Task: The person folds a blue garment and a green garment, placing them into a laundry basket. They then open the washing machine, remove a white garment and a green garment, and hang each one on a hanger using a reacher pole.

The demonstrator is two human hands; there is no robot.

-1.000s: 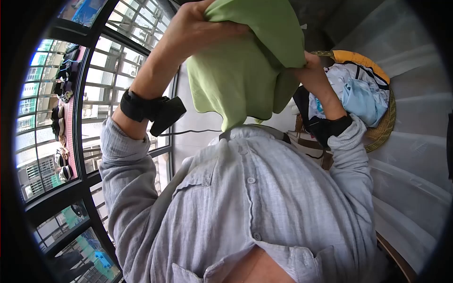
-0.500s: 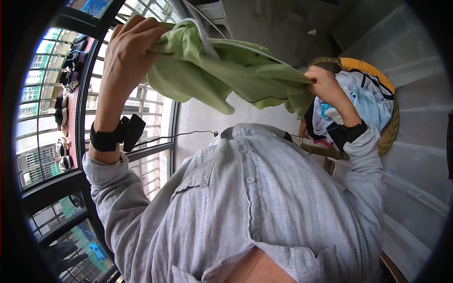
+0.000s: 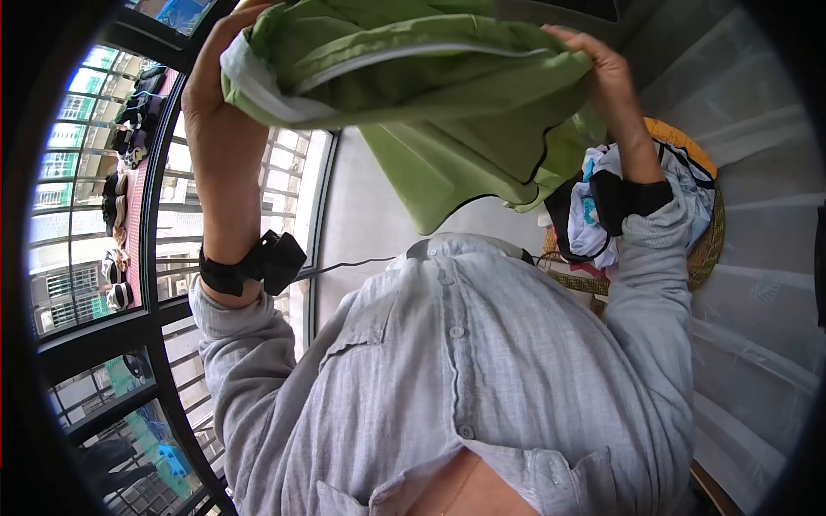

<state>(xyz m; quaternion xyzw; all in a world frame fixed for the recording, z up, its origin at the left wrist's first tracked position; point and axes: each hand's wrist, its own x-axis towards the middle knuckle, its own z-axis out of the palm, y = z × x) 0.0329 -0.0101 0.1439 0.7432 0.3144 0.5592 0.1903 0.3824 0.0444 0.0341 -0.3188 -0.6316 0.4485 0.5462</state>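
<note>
A light green garment [image 3: 447, 99] with a pale inner edge and thin dark piping is stretched between my hands, high in the view. Its opening gapes toward me, and a pointed lower part hangs over my shirt front. My left hand [image 3: 219, 82] grips the left end beside a white band; some of its fingers are cut off by the top edge or hidden by cloth. At the other end, my right hand [image 3: 607, 69] pinches the garment's upper right edge. Which kind of garment this is, I cannot make out.
A woven basket [image 3: 707, 258] heaped with white, pale blue and dark clothes [image 3: 680, 193] stands at the right, beyond my right forearm. Barred windows with dark frames [image 3: 155, 215] run along the left. Several shoes [image 3: 116, 202] line a ledge outside.
The garment has come up closer, and its opening has spread wide toward me. My left hand has risen partly out of view; my right hand has moved up and slightly right.
</note>
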